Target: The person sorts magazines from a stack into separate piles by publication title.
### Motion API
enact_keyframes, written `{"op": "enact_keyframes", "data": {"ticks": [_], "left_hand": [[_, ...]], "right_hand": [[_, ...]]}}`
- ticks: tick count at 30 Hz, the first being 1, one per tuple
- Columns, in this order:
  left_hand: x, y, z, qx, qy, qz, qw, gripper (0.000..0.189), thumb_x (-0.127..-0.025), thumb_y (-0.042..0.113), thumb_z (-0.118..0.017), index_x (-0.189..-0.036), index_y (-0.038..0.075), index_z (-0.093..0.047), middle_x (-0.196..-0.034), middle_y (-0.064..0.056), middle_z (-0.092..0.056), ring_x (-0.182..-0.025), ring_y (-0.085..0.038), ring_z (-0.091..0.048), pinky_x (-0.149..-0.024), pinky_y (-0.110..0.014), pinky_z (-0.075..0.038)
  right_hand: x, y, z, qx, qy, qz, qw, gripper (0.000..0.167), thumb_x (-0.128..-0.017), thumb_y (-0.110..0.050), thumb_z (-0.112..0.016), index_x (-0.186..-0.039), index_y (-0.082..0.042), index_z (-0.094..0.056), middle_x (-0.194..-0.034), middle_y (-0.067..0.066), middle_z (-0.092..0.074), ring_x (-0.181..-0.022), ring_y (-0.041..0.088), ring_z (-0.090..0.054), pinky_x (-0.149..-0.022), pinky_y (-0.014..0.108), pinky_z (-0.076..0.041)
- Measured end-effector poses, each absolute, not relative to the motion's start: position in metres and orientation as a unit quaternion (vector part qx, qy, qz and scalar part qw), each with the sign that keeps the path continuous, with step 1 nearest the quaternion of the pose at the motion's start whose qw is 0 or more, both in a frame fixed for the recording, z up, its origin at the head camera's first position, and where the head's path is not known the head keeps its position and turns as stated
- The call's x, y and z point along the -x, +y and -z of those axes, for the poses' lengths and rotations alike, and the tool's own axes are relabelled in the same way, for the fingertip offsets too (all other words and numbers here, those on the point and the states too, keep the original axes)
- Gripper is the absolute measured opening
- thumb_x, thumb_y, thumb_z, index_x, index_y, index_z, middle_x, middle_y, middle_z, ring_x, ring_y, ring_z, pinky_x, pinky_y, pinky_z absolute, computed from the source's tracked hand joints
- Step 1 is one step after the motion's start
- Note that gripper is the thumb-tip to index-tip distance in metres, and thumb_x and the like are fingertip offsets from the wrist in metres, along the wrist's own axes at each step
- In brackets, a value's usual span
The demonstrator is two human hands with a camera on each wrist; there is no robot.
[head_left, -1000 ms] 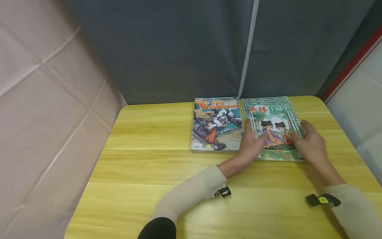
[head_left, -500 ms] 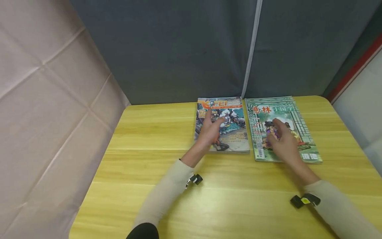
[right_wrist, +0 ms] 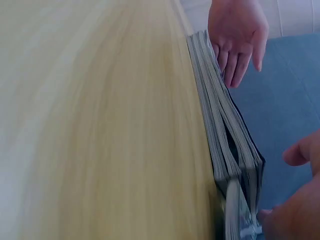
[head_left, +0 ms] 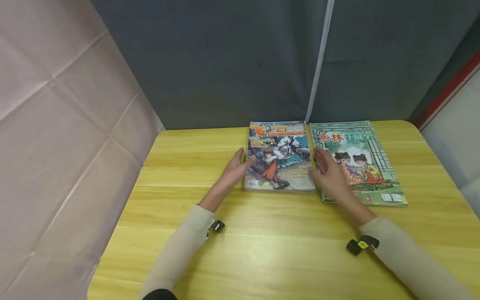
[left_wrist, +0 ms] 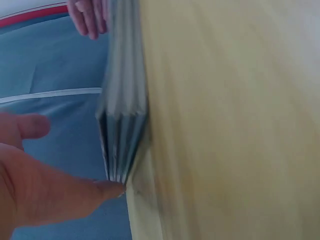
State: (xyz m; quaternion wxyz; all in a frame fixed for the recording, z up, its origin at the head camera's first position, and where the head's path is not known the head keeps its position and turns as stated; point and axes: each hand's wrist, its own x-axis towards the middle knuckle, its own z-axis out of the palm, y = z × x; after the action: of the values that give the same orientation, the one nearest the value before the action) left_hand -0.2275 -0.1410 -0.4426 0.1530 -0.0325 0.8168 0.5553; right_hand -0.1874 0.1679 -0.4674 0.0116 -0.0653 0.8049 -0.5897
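On the table's far side, a stack of magazines [head_left: 277, 164] lies flat, its top cover showing an orange title and a figure in red. Its layered edges show in the left wrist view as several magazines [left_wrist: 120, 125]. My left hand [head_left: 233, 171] is at the stack's left edge, thumb over the cover's border, fingers extended. At the opposite edge is my right hand [head_left: 331, 177], fingers relaxed, overlapping the neighbouring green magazine [head_left: 375, 189], which has two cartoon children on its cover. Neither hand grips anything. The right wrist view shows the stacked magazines' edges [right_wrist: 215, 110] slightly uneven.
The yellow wooden table [head_left: 187, 166] carries both piles near its back edge. Behind it hangs a dark grey curtain [head_left: 232, 66] with a pale vertical strip. A pale creased cloth [head_left: 67, 146] bounds the left, and a red-edged white panel [head_left: 457, 125] the right.
Both hands have left the sides of the green magazine and moved left. The left hand crossed over the stack to its left edge; the right hand came to its right edge.
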Motion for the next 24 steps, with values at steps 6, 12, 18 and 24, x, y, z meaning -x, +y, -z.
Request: {"op": "enact_keyframes", "data": {"ticks": [6,12,18,24], "left_hand": [[0.223,-0.146,0.446,0.014,0.825,-0.535,0.184,0.087,-0.109,0.041,-0.055,-0.17,0.004,-0.005,-0.179,-0.017,-0.01,-0.166,-0.034,-0.011,-0.136,-0.051,-0.013],[0.223,-0.141,0.446,-0.031,0.797,-0.577,0.177,0.073,-0.111,0.03,-0.05,-0.168,0.001,-0.015,-0.176,-0.02,-0.02,-0.164,-0.035,-0.021,-0.135,-0.048,-0.02],[0.221,-0.134,0.445,-0.039,0.789,-0.59,0.168,0.07,-0.111,0.029,-0.051,-0.168,0.004,-0.019,-0.176,-0.016,-0.025,-0.164,-0.033,-0.023,-0.136,-0.05,-0.02],[0.216,-0.131,0.442,-0.032,0.799,-0.577,0.167,0.076,-0.11,0.034,-0.054,-0.171,0.014,-0.014,-0.177,-0.011,-0.025,-0.164,-0.034,-0.021,-0.135,-0.056,-0.018]], "right_hand": [[0.191,0.154,0.468,0.048,0.794,0.606,0.036,0.096,-0.098,-0.001,-0.062,-0.169,-0.001,0.002,-0.178,0.02,-0.006,-0.165,0.042,-0.011,-0.135,0.055,-0.012],[0.192,0.147,0.465,0.018,0.826,0.559,0.064,0.101,-0.098,-0.012,-0.066,-0.169,-0.004,0.006,-0.178,0.02,-0.004,-0.164,0.045,-0.012,-0.134,0.058,-0.015],[0.19,0.143,0.464,-0.015,0.852,0.515,0.088,0.107,-0.097,-0.024,-0.071,-0.17,-0.009,0.006,-0.177,0.025,-0.01,-0.161,0.05,-0.019,-0.131,0.066,-0.021],[0.191,0.142,0.464,-0.025,0.842,0.531,0.096,0.11,-0.095,-0.02,-0.072,-0.17,-0.007,0.008,-0.177,0.025,-0.009,-0.162,0.049,-0.017,-0.131,0.066,-0.018]]}}
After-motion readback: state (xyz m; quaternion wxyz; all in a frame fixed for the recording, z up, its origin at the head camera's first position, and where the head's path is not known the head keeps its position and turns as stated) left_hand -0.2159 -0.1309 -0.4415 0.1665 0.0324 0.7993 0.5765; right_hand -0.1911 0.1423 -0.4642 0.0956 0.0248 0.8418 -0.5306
